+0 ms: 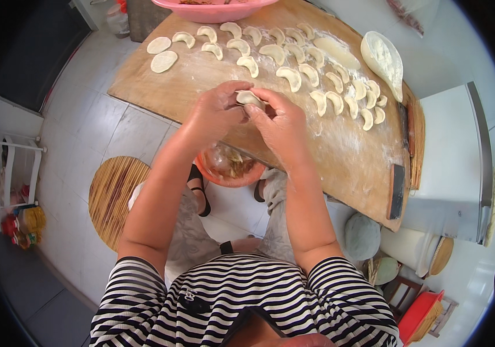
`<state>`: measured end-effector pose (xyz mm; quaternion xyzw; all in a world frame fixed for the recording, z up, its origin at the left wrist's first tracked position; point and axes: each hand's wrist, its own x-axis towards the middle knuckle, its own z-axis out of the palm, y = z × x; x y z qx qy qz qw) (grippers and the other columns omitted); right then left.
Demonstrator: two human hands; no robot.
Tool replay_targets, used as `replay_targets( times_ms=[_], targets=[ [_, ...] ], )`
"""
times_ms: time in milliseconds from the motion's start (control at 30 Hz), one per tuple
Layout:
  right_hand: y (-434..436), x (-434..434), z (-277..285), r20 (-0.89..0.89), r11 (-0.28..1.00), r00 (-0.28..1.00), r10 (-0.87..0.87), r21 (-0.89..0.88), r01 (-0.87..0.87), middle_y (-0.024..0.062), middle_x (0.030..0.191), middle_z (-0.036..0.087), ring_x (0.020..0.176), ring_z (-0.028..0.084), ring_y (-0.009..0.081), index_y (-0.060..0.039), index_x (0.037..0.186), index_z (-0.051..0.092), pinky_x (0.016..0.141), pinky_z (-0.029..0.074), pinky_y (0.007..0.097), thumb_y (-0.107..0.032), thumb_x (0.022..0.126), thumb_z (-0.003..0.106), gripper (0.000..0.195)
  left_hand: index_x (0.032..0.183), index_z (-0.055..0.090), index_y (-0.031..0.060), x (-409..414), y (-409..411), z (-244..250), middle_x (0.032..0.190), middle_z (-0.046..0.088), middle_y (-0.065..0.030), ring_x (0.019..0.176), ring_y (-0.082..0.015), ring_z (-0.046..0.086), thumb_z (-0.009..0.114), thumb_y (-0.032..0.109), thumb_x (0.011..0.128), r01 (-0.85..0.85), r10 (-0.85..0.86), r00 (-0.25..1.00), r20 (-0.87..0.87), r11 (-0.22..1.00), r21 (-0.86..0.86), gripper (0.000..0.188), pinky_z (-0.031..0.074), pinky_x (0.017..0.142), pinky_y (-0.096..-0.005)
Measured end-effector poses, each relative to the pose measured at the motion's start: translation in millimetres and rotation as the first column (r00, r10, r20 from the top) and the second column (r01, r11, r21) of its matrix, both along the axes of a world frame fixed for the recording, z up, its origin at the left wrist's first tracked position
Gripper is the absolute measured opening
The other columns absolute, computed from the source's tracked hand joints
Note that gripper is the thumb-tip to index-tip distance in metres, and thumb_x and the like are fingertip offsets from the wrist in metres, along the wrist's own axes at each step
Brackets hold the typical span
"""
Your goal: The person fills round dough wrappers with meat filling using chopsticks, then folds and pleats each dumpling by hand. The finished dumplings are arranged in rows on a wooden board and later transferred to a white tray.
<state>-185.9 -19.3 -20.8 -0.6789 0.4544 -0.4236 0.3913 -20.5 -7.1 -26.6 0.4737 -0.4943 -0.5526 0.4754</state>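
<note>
Between my left hand (221,108) and my right hand (280,115) is a folded dumpling (249,98), its edge pinched by the fingers of both. They hold it above the front edge of a floured wooden board (238,130). Beyond, several crescent-shaped dumplings (290,79) lie in loose rows. Two flat round dough wrappers (163,61) rest at the board's left. A longer piece of dough (337,53) lies in flour near the back, beside a white ladle-shaped scoop (381,56) of flour. At the top edge stands a pink basin (215,11), its contents mostly cut off from view.
An orange basin (230,180) with scraps sits on the floor below the board. A dark-bladed tool (397,191) lies at the board's right end. On the left is a round woven stalk mat (117,199); lidded containers (416,251) and a red basin (420,314) stand at the right.
</note>
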Motion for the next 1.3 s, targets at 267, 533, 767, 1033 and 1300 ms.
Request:
replay_targets(
  times_ms=[267, 533, 767, 1033, 1300],
  targets=[
    [-35.5, 7.7, 16.7, -0.284, 0.991, 0.952, -0.115, -0.095, 0.092, 0.0129, 0.094, 0.072, 0.084, 0.070, 0.0263, -0.0060, 0.103, 0.071, 0.076, 0.054, 0.0363, -0.015, 0.084, 0.067, 0.021, 0.135, 0.046, -0.0026, 60.3, -15.5, 14.6, 0.121, 0.064, -0.0154, 0.108, -0.0218, 0.066, 0.057, 0.007, 0.091, -0.459, 0.421, 0.855, -0.304, 0.886, -0.063, 0.046, 0.049, 0.090, -0.0295],
    [-65.9, 17.4, 37.3, -0.625, 0.977, 0.763, -0.165, -0.209, 0.040, 0.0126, 0.101, 0.072, 0.096, 0.067, 0.0312, -0.0120, 0.106, 0.072, 0.084, 0.052, 0.0411, -0.020, 0.088, 0.056, 0.026, 0.131, 0.048, -0.0020, 87.6, -15.8, 16.5, 0.123, 0.064, -0.0150, 0.111, -0.0221, 0.065, 0.054, 0.011, 0.095, -0.581, 0.528, 0.709, -0.468, 0.813, 0.036, 0.039, 0.050, 0.092, -0.0302],
    [-63.8, 0.9, 35.5, -0.799, 0.975, 0.570, -0.194, -0.222, 0.020, 0.0135, 0.108, 0.070, 0.102, 0.064, 0.0327, -0.0115, 0.106, 0.073, 0.089, 0.051, 0.0429, -0.027, 0.090, 0.056, 0.028, 0.128, 0.050, -0.0024, 91.5, -17.8, 18.1, 0.122, 0.064, -0.0141, 0.107, -0.0204, 0.066, 0.054, 0.011, 0.095, -0.582, 0.522, 0.636, -0.569, 0.808, 0.090, 0.035, 0.051, 0.087, -0.0290],
    [-36.8, 19.2, 15.6, -0.658, 0.978, 0.750, -0.075, -0.194, -0.072, 0.0127, 0.114, 0.068, 0.106, 0.062, 0.0334, -0.0094, 0.110, 0.071, 0.092, 0.049, 0.0440, -0.032, 0.090, 0.060, 0.032, 0.129, 0.048, -0.0039, 95.0, -17.8, 15.1, 0.120, 0.063, -0.0138, 0.101, -0.0190, 0.066, 0.054, 0.011, 0.095, -0.568, 0.487, 0.619, -0.617, 0.819, 0.077, 0.038, 0.052, 0.085, -0.0283],
    [-35.1, 19.5, 42.1, -0.809, 0.958, 0.576, 0.114, -0.065, -0.280, 0.0107, 0.112, 0.068, 0.101, 0.065, 0.0314, -0.0112, 0.114, 0.070, 0.089, 0.051, 0.0409, -0.028, 0.075, 0.070, 0.042, 0.128, 0.047, -0.0058, 102.4, -14.5, 15.1, 0.116, 0.064, -0.0134, 0.102, -0.0202, 0.066, 0.054, 0.010, 0.095, -0.583, 0.471, 0.550, -0.689, 0.808, 0.088, 0.038, 0.053, 0.085, -0.0288]
  ],
)
